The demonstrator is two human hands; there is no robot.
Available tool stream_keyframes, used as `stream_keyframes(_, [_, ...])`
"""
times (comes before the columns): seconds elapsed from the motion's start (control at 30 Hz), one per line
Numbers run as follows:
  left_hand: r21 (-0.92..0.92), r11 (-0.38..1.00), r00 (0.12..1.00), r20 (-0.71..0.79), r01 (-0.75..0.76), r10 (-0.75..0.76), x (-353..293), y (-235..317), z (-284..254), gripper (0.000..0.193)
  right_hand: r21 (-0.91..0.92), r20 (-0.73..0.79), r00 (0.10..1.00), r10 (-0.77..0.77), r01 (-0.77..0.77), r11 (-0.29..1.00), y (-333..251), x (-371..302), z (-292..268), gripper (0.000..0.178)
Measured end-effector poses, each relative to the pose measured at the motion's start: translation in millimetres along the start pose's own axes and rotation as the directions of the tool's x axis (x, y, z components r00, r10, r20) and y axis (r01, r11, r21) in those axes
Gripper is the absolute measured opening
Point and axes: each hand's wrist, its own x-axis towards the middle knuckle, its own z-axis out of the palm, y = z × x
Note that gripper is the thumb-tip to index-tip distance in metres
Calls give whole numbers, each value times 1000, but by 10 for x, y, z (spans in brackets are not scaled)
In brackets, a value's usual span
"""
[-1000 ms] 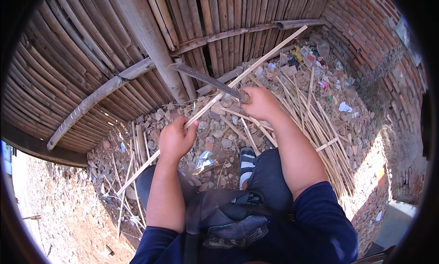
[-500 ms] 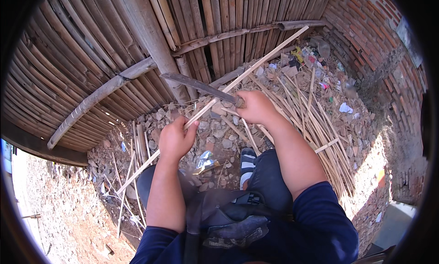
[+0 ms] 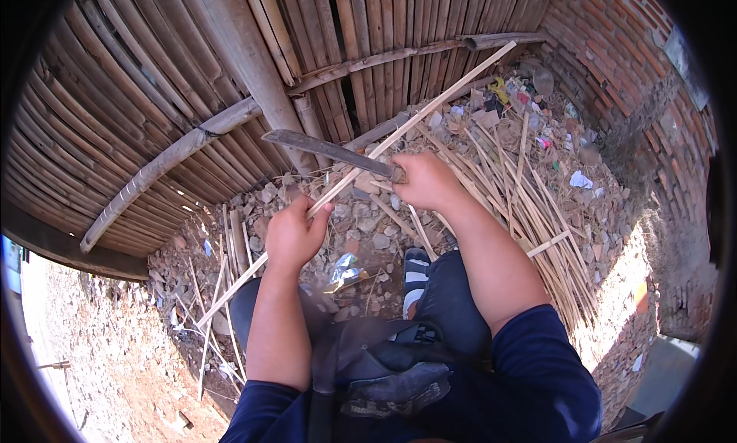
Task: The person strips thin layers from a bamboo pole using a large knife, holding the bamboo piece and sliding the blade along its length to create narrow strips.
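My left hand (image 3: 295,234) is closed around a long, pale bamboo strip (image 3: 441,99). The strip slants from beside my left knee up to the far right, near the bamboo wall. In my right hand (image 3: 421,180) is the short handle of a machete (image 3: 322,149), gripped in closed fingers. Its dark, worn blade points to the far left and crosses the strip a little beyond my left hand. Whether the edge bites into the strip, I cannot tell.
A wall of bamboo slats (image 3: 153,82) with a thick post (image 3: 246,67) stands ahead. A brick wall (image 3: 614,51) rises at the right. Many cut strips (image 3: 549,251) lie right of my legs, several more sticks (image 3: 219,312) at the left. Rubble and litter, including a silvery wrapper (image 3: 347,272), cover the ground.
The machete has shifted slightly left and toward me along the strip, and its tip has swung a little. My left hand and the strip have barely moved.
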Motion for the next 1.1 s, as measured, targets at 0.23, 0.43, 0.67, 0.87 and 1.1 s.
stream_keyframes(0.23, [13,1000,1000,-10,-10,11,14,21,-11,37,238,-109,978,179,-150,960,305,50,-86,43])
stream_keyframes(0.43, [16,999,999,-15,-33,33,6,35,25,37,135,-122,987,106,-90,987,131,4,-33,40])
stream_keyframes(0.67, [0,1000,1000,-9,-16,16,3,14,-15,37,44,-95,995,-34,39,998,171,40,97,39])
stream_keyframes(0.87, [8,1000,1000,-13,-11,12,-2,29,-17,38,272,-127,974,187,-147,951,393,78,-65,47])
stream_keyframes(1.1, [14,1000,1000,-2,-4,4,4,18,17,37,87,-208,977,41,-23,996,251,75,95,46])
